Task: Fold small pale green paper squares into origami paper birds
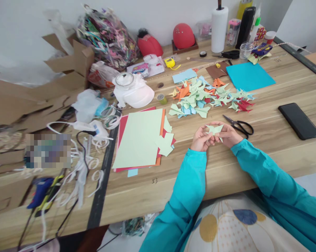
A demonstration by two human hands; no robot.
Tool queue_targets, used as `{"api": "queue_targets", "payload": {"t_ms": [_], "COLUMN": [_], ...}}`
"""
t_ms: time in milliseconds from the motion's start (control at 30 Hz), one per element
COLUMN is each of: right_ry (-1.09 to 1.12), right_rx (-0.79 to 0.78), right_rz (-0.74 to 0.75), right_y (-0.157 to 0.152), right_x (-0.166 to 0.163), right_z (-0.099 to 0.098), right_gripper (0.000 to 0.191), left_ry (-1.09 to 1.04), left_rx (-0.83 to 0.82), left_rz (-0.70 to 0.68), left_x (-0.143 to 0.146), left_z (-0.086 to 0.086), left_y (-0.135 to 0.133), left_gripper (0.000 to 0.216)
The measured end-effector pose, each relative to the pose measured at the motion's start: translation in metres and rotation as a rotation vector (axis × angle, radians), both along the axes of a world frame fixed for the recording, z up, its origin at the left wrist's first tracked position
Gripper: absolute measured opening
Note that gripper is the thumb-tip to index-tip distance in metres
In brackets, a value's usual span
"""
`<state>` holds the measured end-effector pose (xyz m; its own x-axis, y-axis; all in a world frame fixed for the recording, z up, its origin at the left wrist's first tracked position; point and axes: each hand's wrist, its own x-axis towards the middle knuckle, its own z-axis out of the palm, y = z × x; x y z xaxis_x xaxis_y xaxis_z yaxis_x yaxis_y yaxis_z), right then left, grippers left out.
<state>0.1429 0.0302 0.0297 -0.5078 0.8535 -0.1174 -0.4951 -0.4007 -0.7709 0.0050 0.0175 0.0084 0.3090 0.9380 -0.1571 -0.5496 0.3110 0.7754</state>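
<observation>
A pale green folded paper butterfly is held up between both hands, just above the wooden table. My left hand pinches its left side, thumb in front. On the other side, my right hand grips it with thumb and fingers. Some fingers are hidden behind the paper. Beyond the hands lies a heap of folded paper butterflies in green, orange, blue and red. Black-handled scissors rest beside my right hand. To the left, a stack of coloured paper sheets has small green pieces at its right edge.
A black phone lies at the right. Blue paper sits behind the heap. White cords, a power strip and a blue glue gun crowd the left side. Cardboard, a bag of scraps and a white holder stand along the back.
</observation>
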Motion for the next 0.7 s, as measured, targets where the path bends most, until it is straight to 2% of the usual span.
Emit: {"api": "queue_targets", "payload": {"t_ms": [400,533,700], "right_ry": [-0.033,-0.122,-0.181], "right_rx": [0.026,0.083,0.099], "right_rz": [-0.03,-0.079,-0.056], "right_y": [0.0,-0.0001,-0.0007], "right_x": [0.0003,-0.0026,-0.0034], "right_z": [-0.0001,-0.0042,-0.005], "right_gripper": [0.045,0.038,0.041], "left_ry": [0.003,0.076,0.142], "left_rx": [0.01,0.049,0.058], "left_rz": [0.013,0.029,0.01], "left_x": [0.0005,0.0015,0.0026], "left_z": [-0.0022,-0.0002,0.0002], "left_y": [0.0005,0.0006,0.002], "left_gripper": [0.053,0.053,0.054]}}
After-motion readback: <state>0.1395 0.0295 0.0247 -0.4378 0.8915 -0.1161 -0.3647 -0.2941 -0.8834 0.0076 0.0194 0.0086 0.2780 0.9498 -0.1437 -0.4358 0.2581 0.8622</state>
